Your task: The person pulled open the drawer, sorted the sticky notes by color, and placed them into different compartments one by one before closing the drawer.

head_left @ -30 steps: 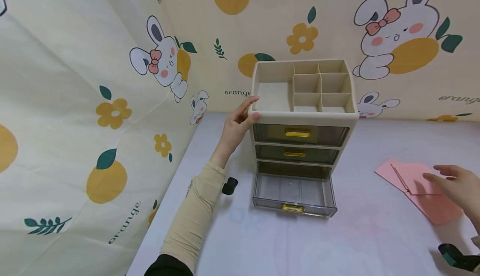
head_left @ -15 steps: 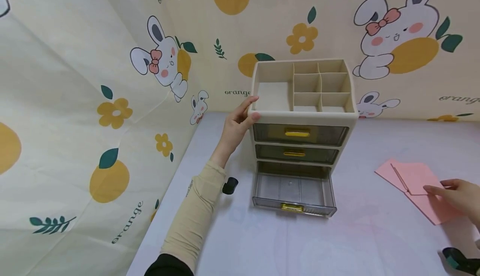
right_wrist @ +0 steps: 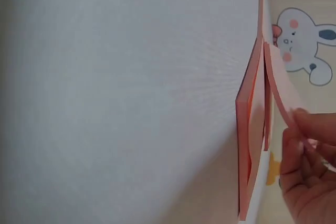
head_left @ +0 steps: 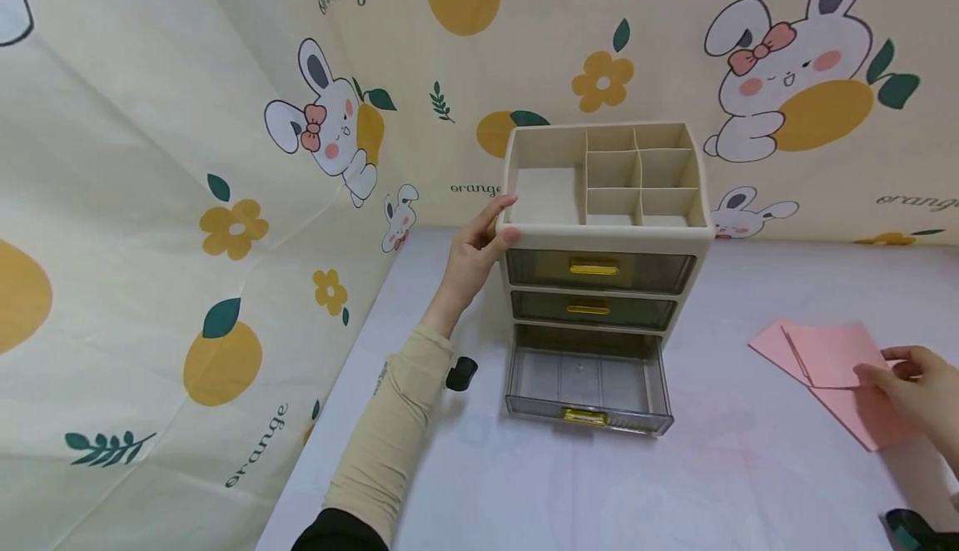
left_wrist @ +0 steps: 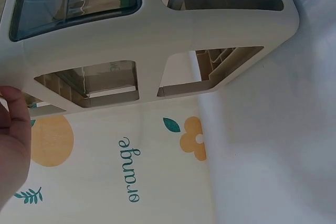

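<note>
One drawer (head_left: 577, 380) already stood out, 6 o'clock; left hand (head_left: 472, 255) gripped organizer (head_left: 607, 236); right hand (head_left: 917, 389) pinched pink paper (head_left: 827, 355), unstowed, 4 o'clock.

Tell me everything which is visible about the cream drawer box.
The plastic-looking cream drawer box stands upright on the whitish table. Its open top has a large left compartment and smaller right ones. Below are three smoky transparent drawers with gold-coloured handles: the lowest pulled out, apparently empty, the others closed. The left grip holds the top's left front corner.
</note>
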A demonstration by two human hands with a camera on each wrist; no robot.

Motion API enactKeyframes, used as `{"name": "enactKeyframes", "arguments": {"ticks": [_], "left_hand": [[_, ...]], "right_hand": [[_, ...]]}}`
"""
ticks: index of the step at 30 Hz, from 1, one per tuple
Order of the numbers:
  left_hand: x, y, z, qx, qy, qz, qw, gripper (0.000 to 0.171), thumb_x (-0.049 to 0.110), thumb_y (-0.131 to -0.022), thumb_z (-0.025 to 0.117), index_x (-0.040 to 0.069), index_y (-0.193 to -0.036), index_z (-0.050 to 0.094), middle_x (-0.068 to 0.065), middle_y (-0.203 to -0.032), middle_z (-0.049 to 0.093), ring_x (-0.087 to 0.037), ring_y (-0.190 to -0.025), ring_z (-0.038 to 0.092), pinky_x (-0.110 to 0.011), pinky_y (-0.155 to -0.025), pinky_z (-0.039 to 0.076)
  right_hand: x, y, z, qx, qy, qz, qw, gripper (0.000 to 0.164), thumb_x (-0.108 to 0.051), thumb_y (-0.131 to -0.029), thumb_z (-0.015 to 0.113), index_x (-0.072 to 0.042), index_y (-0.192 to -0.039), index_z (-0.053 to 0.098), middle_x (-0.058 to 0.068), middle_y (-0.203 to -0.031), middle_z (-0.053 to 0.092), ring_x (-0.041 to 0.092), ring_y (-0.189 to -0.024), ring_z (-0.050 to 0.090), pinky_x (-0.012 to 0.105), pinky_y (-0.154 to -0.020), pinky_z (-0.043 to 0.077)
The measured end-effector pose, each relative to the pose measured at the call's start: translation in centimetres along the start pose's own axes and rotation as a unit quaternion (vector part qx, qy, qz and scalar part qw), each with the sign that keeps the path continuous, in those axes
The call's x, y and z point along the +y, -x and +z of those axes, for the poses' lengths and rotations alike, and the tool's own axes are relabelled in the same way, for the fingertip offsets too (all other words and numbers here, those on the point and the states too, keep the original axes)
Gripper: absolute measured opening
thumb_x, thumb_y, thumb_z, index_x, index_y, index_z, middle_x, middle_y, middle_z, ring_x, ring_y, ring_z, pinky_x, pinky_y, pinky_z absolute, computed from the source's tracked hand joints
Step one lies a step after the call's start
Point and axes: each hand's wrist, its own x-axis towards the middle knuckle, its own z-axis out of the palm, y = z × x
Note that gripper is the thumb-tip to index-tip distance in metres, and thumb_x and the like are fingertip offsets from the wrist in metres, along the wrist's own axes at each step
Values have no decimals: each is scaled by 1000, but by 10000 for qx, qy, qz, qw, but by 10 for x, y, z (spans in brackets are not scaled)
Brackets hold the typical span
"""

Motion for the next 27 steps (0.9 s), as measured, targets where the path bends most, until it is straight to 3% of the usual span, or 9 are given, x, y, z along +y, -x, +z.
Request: {"name": "enactKeyframes", "arguments": {"ticks": [1, 3, 6, 8, 11, 12, 16, 22, 27], "left_hand": [[0, 0, 0, 2, 10, 2, 10000, 94, 73, -63, 64, 9, -131, 49, 1, -87, 59, -8, -77, 48, -23, -67, 38], [0, 0, 0, 15, 20, 6, 10000, 94, 73, -63, 64, 9, -131, 50, 0, -88, 59, -8, -77, 48, -23, -67, 38], [0, 1, 0, 14, 68, 34, 10000, 94, 72, -63, 64, 8, -131, 49, 0, -87, 59, -8, -76, 48, -23, -67, 38], [0, 1, 0, 1, 69, 39, 10000, 94, 72, -63, 64, 8, -131, 49, 0, -86, 58, -8, -76, 48, -23, -66, 37], [0, 0, 0, -22, 62, 48, 10000, 94, 72, -63, 64, 8, -131, 49, 0, -86, 58, -8, -75, 47, -23, -66, 37], [0, 0, 0, -28, 51, 54, 10000, 94, 72, -64, 64, 8, -131, 49, 0, -85, 58, -8, -75, 47, -24, -66, 37], [-1, 0, -1, -27, 56, 95, 9999, 94, 72, -64, 64, 7, -131, 49, 2, -83, 57, -8, -74, 47, -23, -65, 36], [0, 1, -1, -14, 108, 78, 9999, 95, 71, -64, 64, 7, -132, 48, 4, -79, 55, -8, -72, 45, -23, -64, 34], [0, 0, 0, -1, 107, 99, 9999, 96, 72, -63, 64, 7, -132, 49, 5, -78, 55, -8, -72, 44, -23, -64, 34]], "right_hand": [[-1, 2, 1, 117, -174, -112, 9997, 61, -38, -95, 49, 14, -123, 33, 25, -92, 41, 9, -65, 46, 17, -50, 41], [0, 3, 2, 295, -583, -354, 9972, 36, -31, -96, 48, -1, -115, 47, 9, -83, 47, -5, -55, 42, 13, -46, 41], [4, 1, 3, 362, -1095, -640, 9913, 7, -25, -97, 47, -23, -102, 51, -14, -71, 46, -8, -52, 46, 11, -47, 43], [15, -6, 7, 362, -1357, -782, 9870, 16, -25, -97, 46, -41, -96, 45, -28, -69, 44, -6, -51, 50, 10, -49, 43], [25, -13, 9, 315, -1658, -953, 9810, 21, -19, -97, 47, -39, -104, 49, -31, -71, 48, -1, -52, 54, 8, -52, 43], [30, -16, 11, 355, -1774, -1092, 9774, 26, -19, -97, 48, -44, -105, 47, -33, -72, 49, -1, -53, 54, 8, -53, 43], [24, -18, 13, 683, -2106, -1731, 9597, 29, -10, -95, 51, -28, -116, 58, -33, -77, 55, -4, -54, 54, 8, -53, 42], [-63, 34, -3, 569, -2822, -2610, 9214, 32, 10, -89, 51, -14, -103, 68, -23, -80, 64, -4, -59, 55, 8, -54, 43], [-114, 70, -5, 176, -2616, -2666, 9275, 25, 9, -87, 56, -4, -103, 68, -21, -78, 67, -3, -62, 58, 9, -58, 46]]}}
